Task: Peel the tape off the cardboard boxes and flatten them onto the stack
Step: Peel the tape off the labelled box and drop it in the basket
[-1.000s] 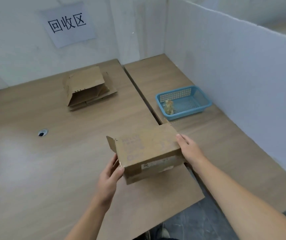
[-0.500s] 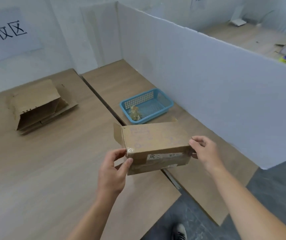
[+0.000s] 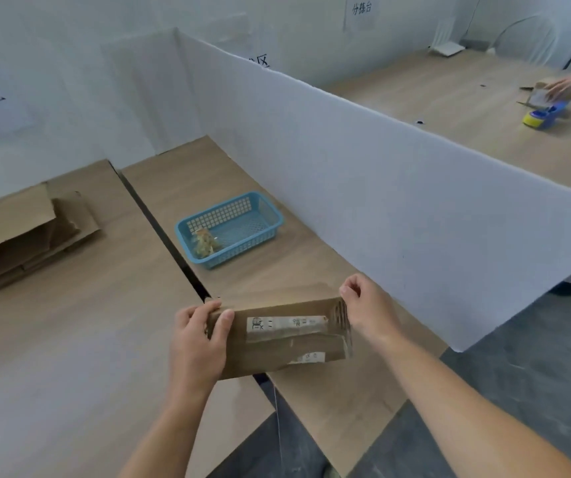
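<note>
A small brown cardboard box hangs in the air over the near table edge, its taped face with white labels turned toward me. My left hand grips its left end, thumb across the front. My right hand pinches the upper right corner, fingers curled; whether tape is between them I cannot tell. A stack of flattened cardboard lies on the left table, far to the left of the box.
A blue plastic basket holding crumpled tape stands on the right table beyond the box. A white partition runs along the right. A dark gap splits the two tables. Beyond the partition, another person's hand and a blue-yellow tape dispenser.
The view swung right, so the stack slid left. The box was tipped so its taped, labelled face is toward me, and my right hand rose to its upper right corner.
</note>
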